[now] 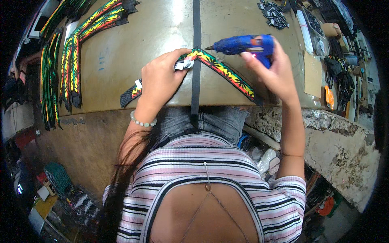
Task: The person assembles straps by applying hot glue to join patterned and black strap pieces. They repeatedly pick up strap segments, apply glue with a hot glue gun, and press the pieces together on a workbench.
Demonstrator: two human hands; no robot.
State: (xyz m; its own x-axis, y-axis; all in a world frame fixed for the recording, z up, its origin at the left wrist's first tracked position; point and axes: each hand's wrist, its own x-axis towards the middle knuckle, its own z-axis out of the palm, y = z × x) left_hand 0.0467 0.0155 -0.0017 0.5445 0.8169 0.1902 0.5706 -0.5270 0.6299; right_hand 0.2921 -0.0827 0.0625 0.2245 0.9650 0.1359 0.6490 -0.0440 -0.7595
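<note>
My left hand is closed on a folded patterned strap in green, yellow, red and black. The strap bends at a peak near my fingertips, and its two ends slope down to the table's near edge. Small white labels show beside my left fingers. In my right hand is a blue glue gun, gripped by its handle and slightly blurred. Its dark nozzle points left, just right of the strap's bend and apparently a little away from it. A long black band runs under the bend.
Several similar straps lie at the left of the brown table. A pile of small dark labels sits at the far right. White sticks, cardboard and black cords line the right edge.
</note>
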